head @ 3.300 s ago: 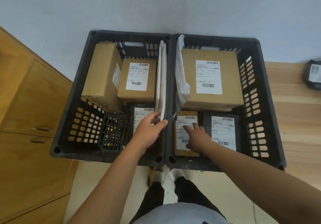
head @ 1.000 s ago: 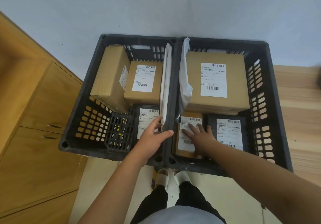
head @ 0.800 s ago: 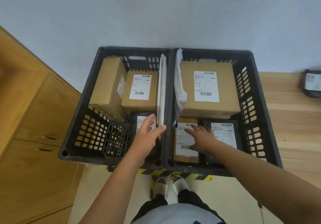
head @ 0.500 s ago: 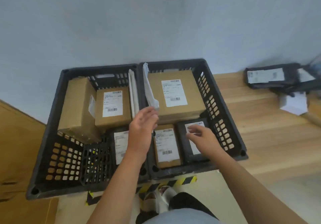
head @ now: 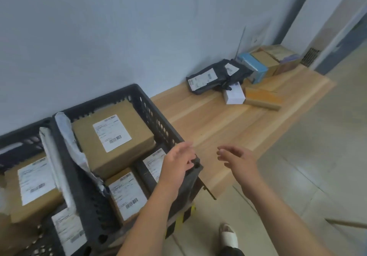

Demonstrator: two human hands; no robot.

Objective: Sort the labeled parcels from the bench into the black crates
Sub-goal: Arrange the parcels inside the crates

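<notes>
Two black crates stand side by side at the left, the right crate [head: 158,116] and the left crate [head: 23,134], both packed with labeled cardboard boxes such as a large box [head: 113,136] and a small box [head: 125,194]. My left hand [head: 178,164] hovers over the right crate's near right corner, fingers relaxed and empty. My right hand [head: 238,162] is over the wooden bench [head: 218,120], fingers loose, holding nothing. Farther along the bench lie black labeled mailer bags [head: 208,79], a white box [head: 234,95], a flat brown box [head: 262,98] and a blue box [head: 254,67].
More brown cartons [head: 276,57] sit at the bench's far end near a doorway. A white bag [head: 69,146] stands on edge inside the right crate against the wall it shares with the left crate. Tiled floor [head: 307,166] runs along the right; my sandalled foot [head: 228,236] is below.
Both hands left the parcels inside the crates and moved right, empty. The view swung right, bringing the bench and its parcels into sight.
</notes>
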